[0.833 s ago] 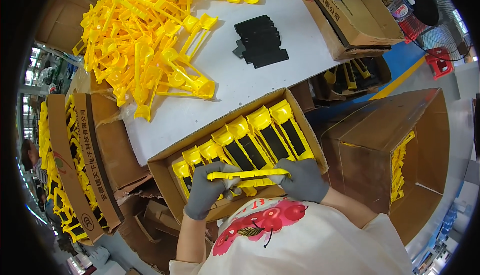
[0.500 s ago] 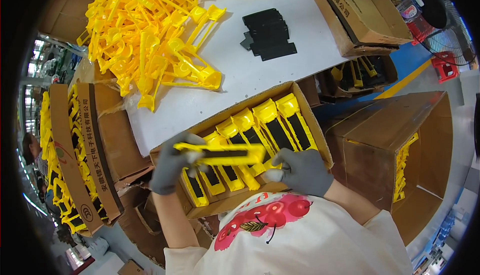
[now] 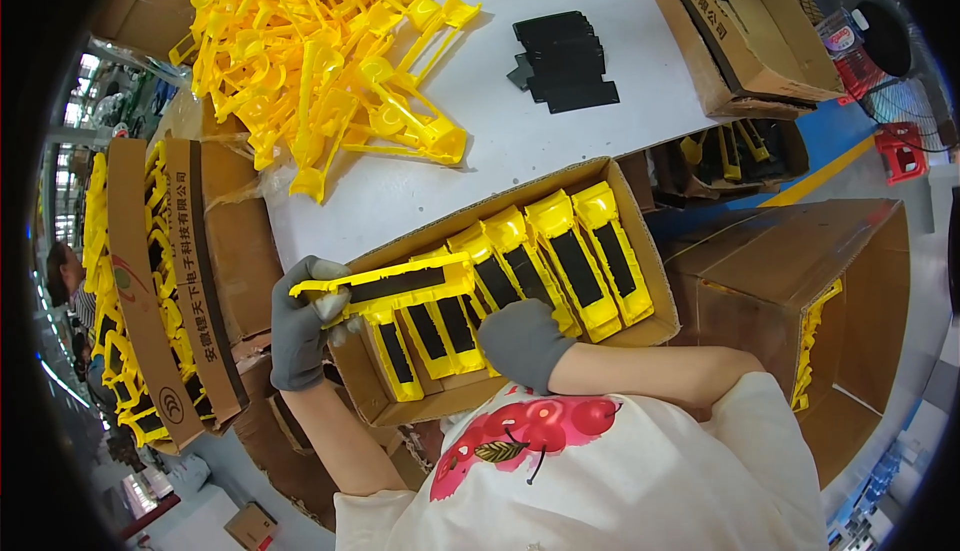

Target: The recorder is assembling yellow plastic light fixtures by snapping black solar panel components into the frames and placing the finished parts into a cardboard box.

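The left hand [image 3: 300,337] alone now grips a yellow frame [image 3: 400,284]; the right hand [image 3: 527,344], apparently freed, has shifted over the boxed frames [image 3: 578,266], its grip hidden.

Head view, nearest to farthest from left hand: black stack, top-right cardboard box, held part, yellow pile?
1. Held part: in left hand
2. Yellow pile: ahead
3. Black stack: right of pile
4. Top-right cardboard box: right of stack

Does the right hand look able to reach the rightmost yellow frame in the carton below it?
Likely yes: the right hand is over that carton, and nothing visible covers the rightmost yellow frame.
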A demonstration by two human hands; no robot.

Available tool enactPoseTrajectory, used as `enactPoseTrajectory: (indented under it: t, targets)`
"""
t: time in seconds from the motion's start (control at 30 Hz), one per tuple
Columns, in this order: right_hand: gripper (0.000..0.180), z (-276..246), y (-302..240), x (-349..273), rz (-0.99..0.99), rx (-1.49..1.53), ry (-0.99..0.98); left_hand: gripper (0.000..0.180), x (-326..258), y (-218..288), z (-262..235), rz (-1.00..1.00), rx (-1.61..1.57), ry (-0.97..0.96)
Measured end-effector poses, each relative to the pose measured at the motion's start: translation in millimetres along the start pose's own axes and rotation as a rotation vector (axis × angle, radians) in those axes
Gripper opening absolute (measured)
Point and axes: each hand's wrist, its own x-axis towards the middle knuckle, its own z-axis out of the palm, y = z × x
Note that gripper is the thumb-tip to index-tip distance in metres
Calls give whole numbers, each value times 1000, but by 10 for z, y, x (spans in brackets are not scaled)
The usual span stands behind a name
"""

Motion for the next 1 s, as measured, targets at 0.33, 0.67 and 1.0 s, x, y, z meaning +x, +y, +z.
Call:
enactPoseTrajectory:
  t: [0.33, 0.67, 1.0]
  targets:
    - [13, 318, -61, 192, -70, -6, 143, 19, 241, 89, 128, -97, 155, -188]
    - [45, -122, 173, -336, -100, 174, 436, 24, 813, 48, 541, -53, 702, -752]
    - [23, 101, 291, 12, 26, -12, 395, 22, 78, -530, 417, 297, 1012, 306]
